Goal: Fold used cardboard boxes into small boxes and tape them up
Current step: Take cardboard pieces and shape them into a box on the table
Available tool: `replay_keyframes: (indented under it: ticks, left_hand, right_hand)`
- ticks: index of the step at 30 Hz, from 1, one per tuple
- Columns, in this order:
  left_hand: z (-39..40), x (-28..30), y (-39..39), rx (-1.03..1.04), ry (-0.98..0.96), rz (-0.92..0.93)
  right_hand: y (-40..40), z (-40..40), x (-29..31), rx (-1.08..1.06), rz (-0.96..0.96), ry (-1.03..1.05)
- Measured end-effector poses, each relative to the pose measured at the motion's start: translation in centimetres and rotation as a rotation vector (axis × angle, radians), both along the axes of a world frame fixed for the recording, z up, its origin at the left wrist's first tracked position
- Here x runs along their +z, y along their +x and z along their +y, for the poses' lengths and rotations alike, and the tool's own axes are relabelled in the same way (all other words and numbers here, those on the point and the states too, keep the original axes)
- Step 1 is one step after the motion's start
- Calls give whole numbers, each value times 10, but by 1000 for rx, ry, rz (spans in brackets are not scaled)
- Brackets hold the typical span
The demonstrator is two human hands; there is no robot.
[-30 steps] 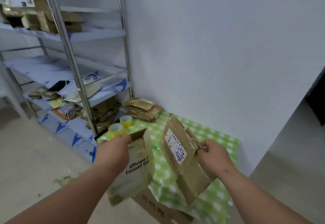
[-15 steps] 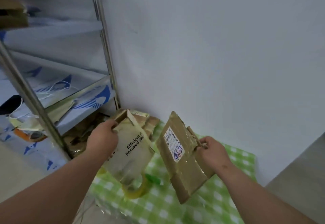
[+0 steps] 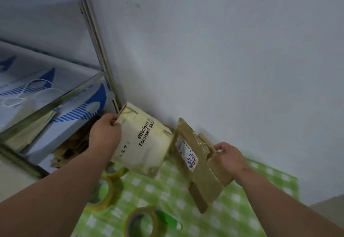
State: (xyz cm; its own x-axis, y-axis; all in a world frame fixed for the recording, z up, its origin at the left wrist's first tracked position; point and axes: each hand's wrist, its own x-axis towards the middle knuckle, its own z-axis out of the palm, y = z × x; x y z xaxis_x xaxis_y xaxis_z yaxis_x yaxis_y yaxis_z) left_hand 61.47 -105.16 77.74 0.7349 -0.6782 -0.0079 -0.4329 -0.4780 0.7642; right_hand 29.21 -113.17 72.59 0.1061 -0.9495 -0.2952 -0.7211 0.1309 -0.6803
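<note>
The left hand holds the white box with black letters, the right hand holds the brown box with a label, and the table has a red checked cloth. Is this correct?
Not quite: the cloth is green checked, not red, as the head view shows. The rest stands: the left hand holds the white box with black letters, and the right hand holds the brown box with a label.

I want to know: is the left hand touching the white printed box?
Touching: the head view shows the left hand gripping the white printed cardboard box.
</note>
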Motion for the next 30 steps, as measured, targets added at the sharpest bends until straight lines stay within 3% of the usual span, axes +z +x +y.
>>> replay_keyframes:
  ticks: [6, 12, 16, 19, 21, 26, 30]
  left_hand:
    - [-47, -21, 43, 55, -23, 169]
    - [-86, -61, 66, -95, 91, 248]
    - [-102, -89, 69, -253, 291, 103]
    - [-113, -102, 62, -490, 637, -94]
    - [-116, -106, 59, -593, 749, -210]
    - [-119, -97, 46, -715, 767, -332]
    - [-107, -72, 12, -775, 648, -226]
  right_hand:
    - [21, -16, -12, -79, 9, 70]
    - [38, -21, -13, -144, 21, 112]
    - [40, -16, -17, -184, 14, 132]
    - [36, -10, -17, -205, 16, 121]
    - [35, -5, -15, -201, 20, 116]
    - [25, 6, -10, -171, 51, 95]
    - [13, 13, -4, -137, 90, 70]
